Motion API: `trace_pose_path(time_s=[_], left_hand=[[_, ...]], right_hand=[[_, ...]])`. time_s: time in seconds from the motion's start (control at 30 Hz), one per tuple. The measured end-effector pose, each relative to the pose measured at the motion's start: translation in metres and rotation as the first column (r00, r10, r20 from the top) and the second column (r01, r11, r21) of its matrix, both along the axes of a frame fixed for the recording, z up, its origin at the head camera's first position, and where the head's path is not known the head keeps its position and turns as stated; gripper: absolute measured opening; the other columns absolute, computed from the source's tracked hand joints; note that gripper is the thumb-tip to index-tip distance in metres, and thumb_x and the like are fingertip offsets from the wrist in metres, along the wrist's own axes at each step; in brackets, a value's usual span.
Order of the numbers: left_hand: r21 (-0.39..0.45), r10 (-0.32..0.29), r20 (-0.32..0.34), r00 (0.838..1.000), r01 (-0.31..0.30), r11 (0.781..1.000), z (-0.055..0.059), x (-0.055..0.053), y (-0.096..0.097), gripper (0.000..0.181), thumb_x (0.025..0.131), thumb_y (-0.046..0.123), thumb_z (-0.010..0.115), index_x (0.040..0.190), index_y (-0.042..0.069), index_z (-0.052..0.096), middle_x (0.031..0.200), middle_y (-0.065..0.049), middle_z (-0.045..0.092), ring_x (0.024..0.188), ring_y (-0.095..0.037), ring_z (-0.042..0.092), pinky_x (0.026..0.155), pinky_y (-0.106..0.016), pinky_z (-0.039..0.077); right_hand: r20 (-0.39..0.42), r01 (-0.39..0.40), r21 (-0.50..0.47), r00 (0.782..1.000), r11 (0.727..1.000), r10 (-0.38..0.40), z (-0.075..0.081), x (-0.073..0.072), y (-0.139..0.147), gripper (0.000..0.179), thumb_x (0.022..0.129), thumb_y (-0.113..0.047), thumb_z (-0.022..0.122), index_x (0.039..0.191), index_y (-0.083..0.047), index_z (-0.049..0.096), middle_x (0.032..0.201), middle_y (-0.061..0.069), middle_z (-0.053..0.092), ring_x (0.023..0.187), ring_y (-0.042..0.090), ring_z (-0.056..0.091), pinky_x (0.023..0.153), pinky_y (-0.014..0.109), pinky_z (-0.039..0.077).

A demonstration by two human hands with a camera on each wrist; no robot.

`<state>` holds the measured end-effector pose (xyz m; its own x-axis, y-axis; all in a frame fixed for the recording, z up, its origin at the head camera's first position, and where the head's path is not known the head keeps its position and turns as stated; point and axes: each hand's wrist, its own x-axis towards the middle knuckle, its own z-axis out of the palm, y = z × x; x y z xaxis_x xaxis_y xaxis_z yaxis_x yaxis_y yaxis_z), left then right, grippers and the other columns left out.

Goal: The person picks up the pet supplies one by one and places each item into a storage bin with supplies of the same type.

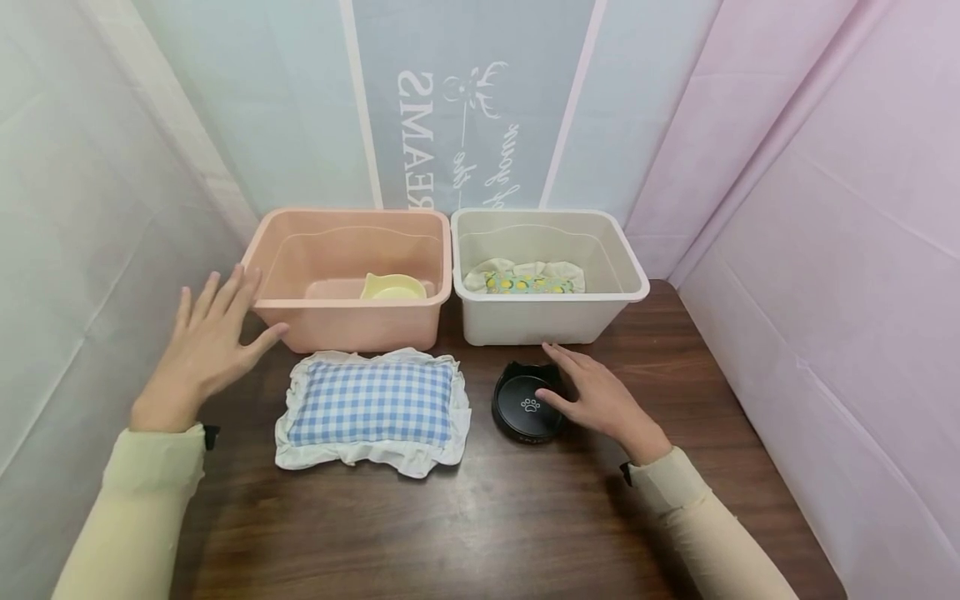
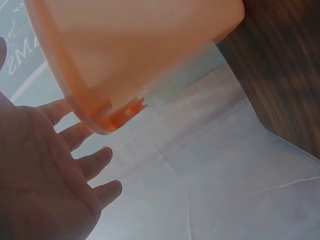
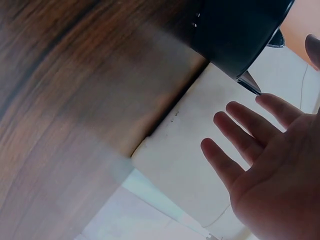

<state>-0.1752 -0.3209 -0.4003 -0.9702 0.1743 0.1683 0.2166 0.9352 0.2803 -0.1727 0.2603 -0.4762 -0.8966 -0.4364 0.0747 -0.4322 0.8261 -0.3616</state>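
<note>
My left hand (image 1: 213, 337) is spread with fingers extended at the near left corner of the pink bin (image 1: 360, 327). In the left wrist view its fingertips overlap the bin's rim. My right hand (image 1: 603, 400) reaches over the right edge of a black cat-shaped bowl (image 1: 522, 408) with a white paw print; its fingers are extended and hold nothing. The right wrist view has the index fingertip right by one pointed ear of the bowl. Between the hands lies a blue-and-white checked pillow (image 1: 375, 404) with white ruffles, flat on the table.
A yellow cat-eared bowl (image 1: 396, 287) sits inside the pink bin. Beside that bin, the white bin (image 1: 540, 321) holds a ruffled pillow with a lemon print (image 1: 528, 282). Curtains surround the brown wooden table (image 1: 465, 533) at the back and sides.
</note>
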Motion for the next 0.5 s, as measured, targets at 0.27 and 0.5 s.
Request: trace_pose_path(time_s=[0.27, 0.5], left_hand=[[0.007, -0.001, 0.012, 1.0, 0.001, 1.0, 0.002, -0.01, 0.002, 0.093, 0.108, 0.066, 0.046, 0.175, 0.017, 0.004, 0.18, -0.019, 0.001, 0.164, -0.047, -0.006, 0.128, -0.063, -0.019], [0.017, -0.006, 0.028, 1.0, 0.005, 1.0, 0.003, -0.019, 0.0, 0.094, 0.107, 0.066, 0.046, 0.175, 0.016, 0.002, 0.18, -0.019, 0.001, 0.164, -0.048, -0.007, 0.128, -0.061, -0.019]], right_hand=[[0.053, 0.029, 0.018, 0.998, 0.999, -0.029, -0.001, -0.001, -0.002, 0.085, 0.1, -0.065, 0.067, 0.166, -0.017, 0.043, 0.164, 0.013, 0.05, 0.149, 0.038, 0.049, 0.12, 0.063, 0.04], [0.073, 0.037, 0.024, 0.997, 0.999, -0.039, -0.003, 0.0, -0.003, 0.083, 0.1, -0.061, 0.069, 0.164, -0.014, 0.047, 0.156, 0.016, 0.057, 0.142, 0.039, 0.055, 0.116, 0.063, 0.045]])
